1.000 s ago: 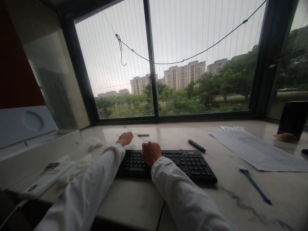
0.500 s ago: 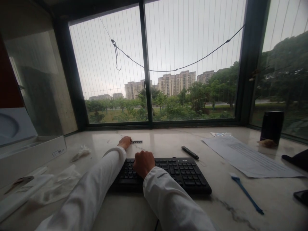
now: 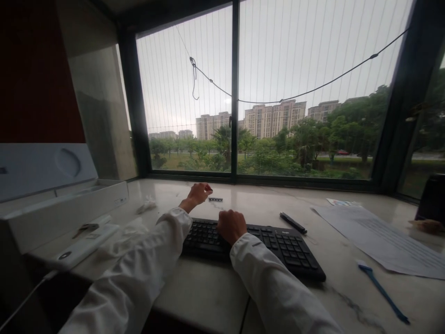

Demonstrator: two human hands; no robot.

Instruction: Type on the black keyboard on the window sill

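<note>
Lifting off the dark strip (image 3: 216,199), the left hand (image 3: 197,194), like the right hand (image 3: 232,225), curls fingers, grip unclear.

1. My left arm (image 3: 139,273) stretches forward and inward from the lower left, its wrist (image 3: 187,204) bare
2. My left hand (image 3: 198,194) reaches farther out than the other, fingers bent and pointing rightward (whether the tips meet, I can't tell)
3. My right arm (image 3: 278,283) slants forward and leftward from the lower right
4. My right hand (image 3: 232,226) is curled, knuckles up, fingertips hidden, apart from my left
</note>
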